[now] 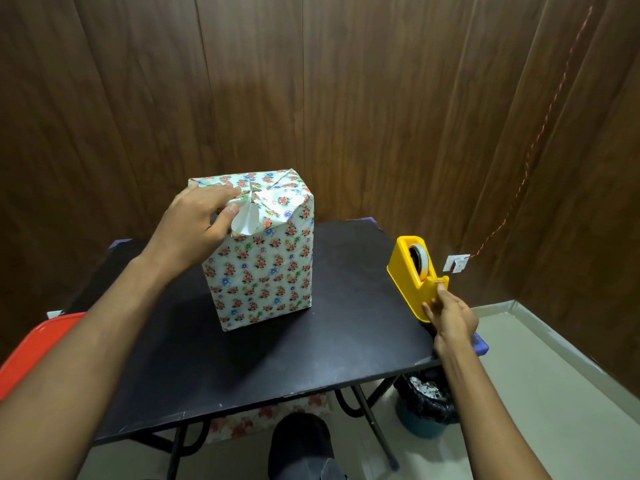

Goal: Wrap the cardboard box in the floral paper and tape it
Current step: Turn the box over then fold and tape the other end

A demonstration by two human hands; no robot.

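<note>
The left hand [197,220] presses folded flaps atop the tall floral-paper-wrapped box [266,258] on the black desk [346,341], fingers straight. The right hand [450,318] has its grip pinched on tape at the yellow plastic tape dispenser [412,271].

A black folding table [346,341] carries the wrapped box [263,271], upright near its middle, and a yellow tape dispenser [412,271] at its right edge, well apart.

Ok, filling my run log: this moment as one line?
left hand presses folds atop floral-wrapped box | right hand pinches tape at yellow plastic dispenser | top flap untaped
</note>
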